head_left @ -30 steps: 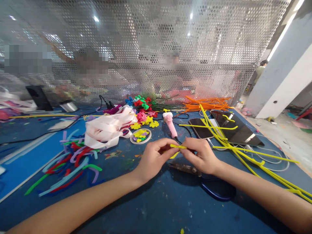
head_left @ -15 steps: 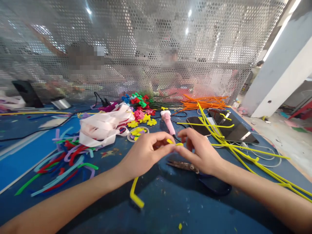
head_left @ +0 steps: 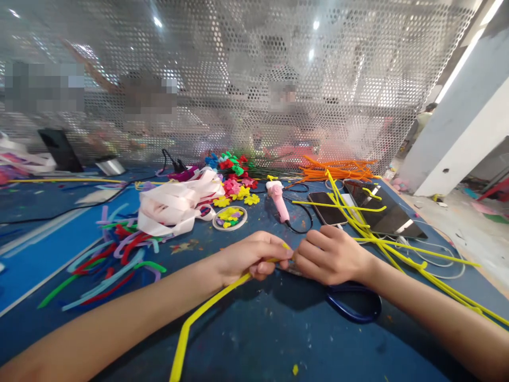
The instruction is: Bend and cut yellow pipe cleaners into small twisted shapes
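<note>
Across the blue surface (head_left: 254,345) we see the work at several stages; on the right, the bundle of long yellow strips (head_left: 384,243) lies loose and unshaped; on the left, a heap of cut strips (head_left: 131,263) in several colours lies unjoined; the one yellow strip (head_left: 207,309) in use runs from between our hands down toward the near edge, with one bend along its long free tail, so we judge its shaping to be only partway; beyond, a few yellow flowers (head_left: 251,199) look finished, beside a ring (head_left: 228,229) with small bright pieces inside.

Our left hand (head_left: 254,257) is narrow, thumb and fingers pinched on the strip; our right hand (head_left: 328,257) is folded up close against it, knuckles upward; its fingertips are hidden, so we cannot tell whether it grips the strip too; the cutters (head_left: 358,320) lie partly covered beneath it.
</note>
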